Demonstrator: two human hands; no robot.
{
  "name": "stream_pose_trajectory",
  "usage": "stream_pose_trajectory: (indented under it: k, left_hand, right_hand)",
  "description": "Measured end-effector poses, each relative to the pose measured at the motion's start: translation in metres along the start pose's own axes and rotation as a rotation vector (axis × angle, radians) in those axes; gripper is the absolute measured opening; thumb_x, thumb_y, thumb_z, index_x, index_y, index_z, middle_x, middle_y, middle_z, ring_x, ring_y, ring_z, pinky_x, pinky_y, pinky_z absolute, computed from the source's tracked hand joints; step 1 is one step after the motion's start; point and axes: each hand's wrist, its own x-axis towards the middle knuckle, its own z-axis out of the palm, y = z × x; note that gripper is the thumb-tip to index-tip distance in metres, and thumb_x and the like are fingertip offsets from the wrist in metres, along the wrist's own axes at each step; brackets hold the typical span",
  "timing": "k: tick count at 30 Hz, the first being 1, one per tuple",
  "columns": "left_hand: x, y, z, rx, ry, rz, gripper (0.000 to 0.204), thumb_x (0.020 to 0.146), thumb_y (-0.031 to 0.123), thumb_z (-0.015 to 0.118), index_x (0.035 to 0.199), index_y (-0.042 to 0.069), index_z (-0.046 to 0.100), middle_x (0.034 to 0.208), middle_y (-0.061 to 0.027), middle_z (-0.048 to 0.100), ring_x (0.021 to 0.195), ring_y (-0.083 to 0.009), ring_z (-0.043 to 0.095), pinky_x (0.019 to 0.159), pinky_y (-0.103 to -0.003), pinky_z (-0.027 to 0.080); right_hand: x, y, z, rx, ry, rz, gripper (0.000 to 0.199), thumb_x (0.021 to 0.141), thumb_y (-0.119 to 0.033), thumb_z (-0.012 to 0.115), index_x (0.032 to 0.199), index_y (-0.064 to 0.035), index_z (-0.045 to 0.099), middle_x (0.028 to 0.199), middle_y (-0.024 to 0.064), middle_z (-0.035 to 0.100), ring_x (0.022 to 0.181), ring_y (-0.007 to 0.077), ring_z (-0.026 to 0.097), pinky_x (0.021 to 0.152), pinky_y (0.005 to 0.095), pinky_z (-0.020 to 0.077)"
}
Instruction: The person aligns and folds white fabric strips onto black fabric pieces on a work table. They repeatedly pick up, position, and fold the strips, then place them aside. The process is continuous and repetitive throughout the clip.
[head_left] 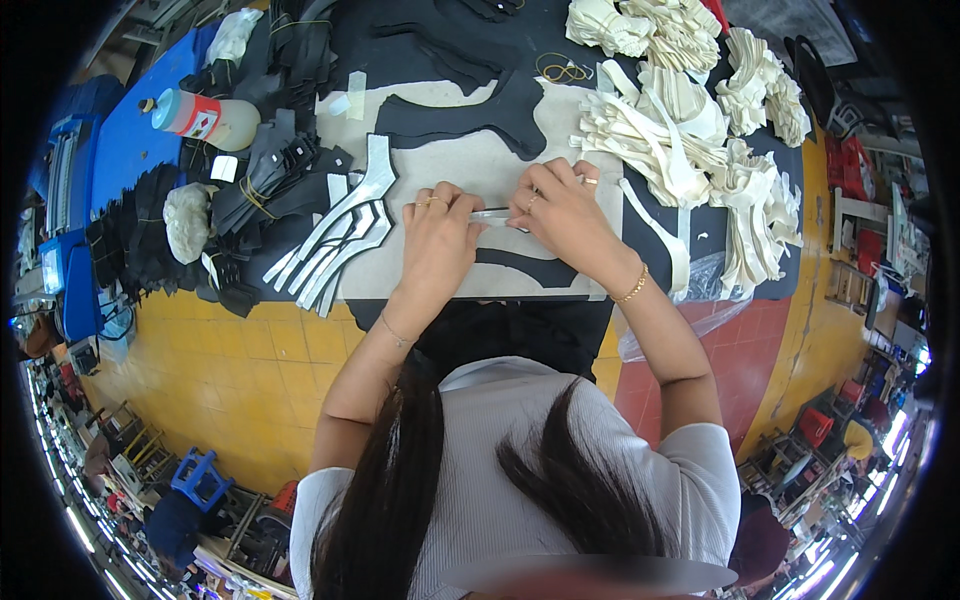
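Observation:
My left hand (pixel 437 238) and my right hand (pixel 565 208) meet over the pale work sheet, fingers closed. Between their fingertips runs a thin whitish-silver strip (pixel 492 214); its exact kind is hard to make out. Just below it on the sheet lies a curved black cut piece (pixel 530 266), partly under my right hand. Farther up rest broad black cut pieces (pixel 470 122), overlapping. To the left of my left hand fans a stack of silvery-white curved pieces (pixel 350 232). One narrow cream piece (pixel 660 240) lies right of my right wrist.
Bundled cream pieces (pixel 665 140) crowd the table's right side, with a clear plastic bag (pixel 700 300) at the front edge. Leftward are banded black bundles (pixel 262 185), a bottle with pale liquid (pixel 208 118) and a crumpled whitish bundle (pixel 187 224). A loose rubber band (pixel 563 70) lies at the back.

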Motion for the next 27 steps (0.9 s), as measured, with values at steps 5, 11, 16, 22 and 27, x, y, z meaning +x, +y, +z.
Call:
stream_pose_trajectory:
  k: [5, 11, 16, 22, 27]
  left_hand:
    - [0.001, 0.001, 0.000, 0.035, 0.020, 0.043, 0.020, 0.081, 0.010, 0.074, 0.100, 0.008, 0.068, 0.101, -0.0070, 0.058, 0.101, -0.0280, 0.054, 0.087, -0.042, 0.037]
    - [0.005, 0.004, -0.008, -0.143, -0.032, 0.012, 0.018, 0.081, 0.008, 0.074, 0.098, 0.007, 0.068, 0.091, -0.0094, 0.065, 0.088, -0.0287, 0.063, 0.085, -0.041, 0.041]
    - [-0.009, -0.004, -0.050, -0.283, 0.042, -0.034, 0.017, 0.083, 0.003, 0.073, 0.099, 0.001, 0.070, 0.089, -0.0115, 0.067, 0.081, -0.0266, 0.066, 0.075, -0.036, 0.050]
    - [-0.019, -0.038, -0.113, 0.265, 0.294, -0.187, 0.026, 0.079, 0.013, 0.080, 0.104, 0.006, 0.074, 0.100, -0.0106, 0.067, 0.089, -0.0319, 0.064, 0.081, -0.043, 0.044]
    - [-0.029, -0.012, -0.078, -0.476, -0.058, -0.213, 0.030, 0.086, 0.024, 0.078, 0.110, 0.006, 0.073, 0.103, -0.0074, 0.067, 0.089, -0.0185, 0.064, 0.073, -0.031, 0.050]
  right_hand:
    - [-0.018, 0.017, -0.030, 0.486, 0.122, 0.133, 0.015, 0.083, -0.011, 0.076, 0.086, -0.0107, 0.061, 0.095, 0.0019, 0.064, 0.106, 0.0221, 0.058, 0.097, 0.0461, 0.0372]
    - [-0.048, 0.038, -0.057, 1.194, 0.479, 0.287, 0.016, 0.090, 0.002, 0.069, 0.098, -0.0058, 0.056, 0.098, 0.0105, 0.067, 0.099, 0.0237, 0.066, 0.095, 0.0410, 0.0506]
    - [-0.063, 0.039, -0.065, 1.298, 0.568, 0.386, 0.031, 0.094, 0.001, 0.065, 0.123, -0.0026, 0.054, 0.100, 0.0112, 0.066, 0.085, 0.0198, 0.065, 0.080, 0.0353, 0.0565]
    - [-0.061, 0.028, -0.066, 1.255, 0.487, 0.389, 0.034, 0.096, 0.004, 0.060, 0.128, -0.0012, 0.052, 0.110, 0.0081, 0.061, 0.088, 0.0122, 0.062, 0.078, 0.0274, 0.0530]
    - [-0.044, -0.007, -0.059, 1.226, 0.146, 0.341, 0.046, 0.091, 0.006, 0.064, 0.134, -0.0034, 0.051, 0.103, 0.0041, 0.063, 0.089, 0.0098, 0.060, 0.077, 0.0238, 0.0486]
